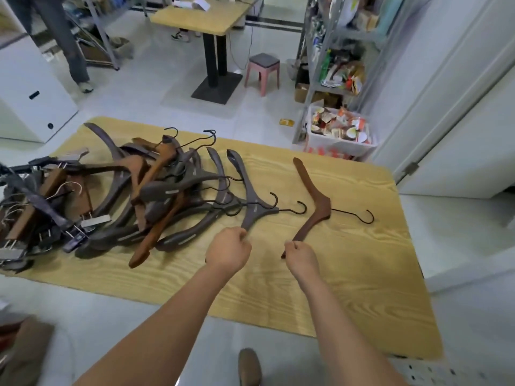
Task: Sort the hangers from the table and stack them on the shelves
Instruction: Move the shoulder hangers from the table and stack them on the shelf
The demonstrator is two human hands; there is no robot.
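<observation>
On the light wooden table (348, 274) lies a big heap of hangers (125, 196), dark grey and brown, some with metal clips. My left hand (228, 250) grips the near arm of a dark grey hanger (250, 190) at the heap's right edge. My right hand (302, 256) grips the near end of a reddish-brown hanger (315, 201) that lies apart on the table, its black hook pointing right.
A metal shelf rack (328, 65) full of goods stands at the back right, with a white bin (340, 140) of packets at its foot. Behind are a second table (200, 18), a pink stool (263, 71), a white cabinet (30, 90) and a standing person's legs (69, 45).
</observation>
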